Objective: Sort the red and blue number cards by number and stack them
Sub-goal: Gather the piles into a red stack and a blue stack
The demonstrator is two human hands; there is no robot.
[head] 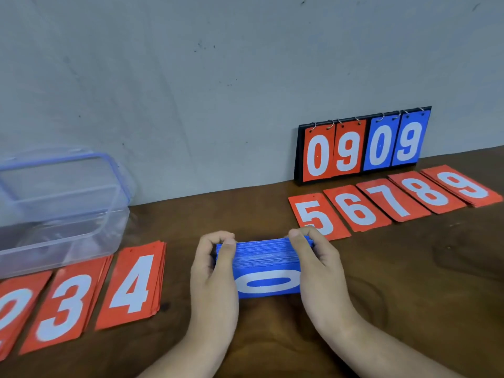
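1. Head view: the red cards lie in numbered piles on the table (409,282), with the 2 pile (11,309), 3 pile (65,306) and 4 pile (133,285) at the left. The 5 pile (316,216) through to the 9 pile (463,185) run in a row at the right, in front of the scoreboard (365,145).
2. Between those groups, the blue stack (266,264) is held tilted with a 0 facing the camera. I cannot tell whether its lower edge rests on the table.
3. Red looks sorted, so the step in hand is probably squaring up the blue cards before dealing them out.
4. The next move calls for one hand to take the whole stack while the other slides off a single card. The cards are thin and may cling in pairs.
5. The left hand (212,271) curls round the stack's left end, gripping it.
6. The right hand (316,263) grips the right end likewise, its fingertips hooked over the top edge.
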